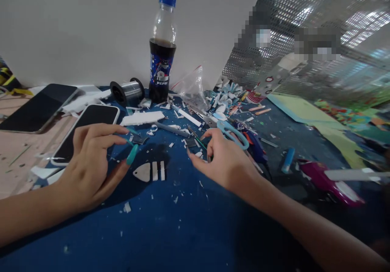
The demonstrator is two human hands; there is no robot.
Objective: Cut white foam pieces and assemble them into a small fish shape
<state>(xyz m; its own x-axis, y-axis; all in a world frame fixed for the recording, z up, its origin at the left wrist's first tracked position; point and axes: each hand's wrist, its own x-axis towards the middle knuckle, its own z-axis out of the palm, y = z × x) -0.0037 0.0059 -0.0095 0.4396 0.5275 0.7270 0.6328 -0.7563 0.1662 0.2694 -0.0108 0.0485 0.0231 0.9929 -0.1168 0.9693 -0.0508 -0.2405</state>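
My left hand (91, 162) hovers over the left part of the blue tabletop, thumb and fingers a little apart, teal nails showing. Just beyond its fingertips lies a small dark scrap (139, 139). Between my hands, a flat white fish-head-shaped piece (143, 172) with a small hole lies beside two short white strips (158, 170). My right hand (227, 158) is low over the litter, index finger and thumb apart. Near those fingertips are another dark scrap (191, 142) and a thin green strand (199, 142). Light-blue-handled scissors (233, 133) lie behind that hand.
A Pepsi bottle (162, 60), a wire spool (128, 92) and a plastic bag (193, 89) stand or lie by the wall. Two phones (39, 107) are at left. White scraps (225, 97) cover the back. A magenta tool (329, 182) and blue cylinder (288, 159) lie right.
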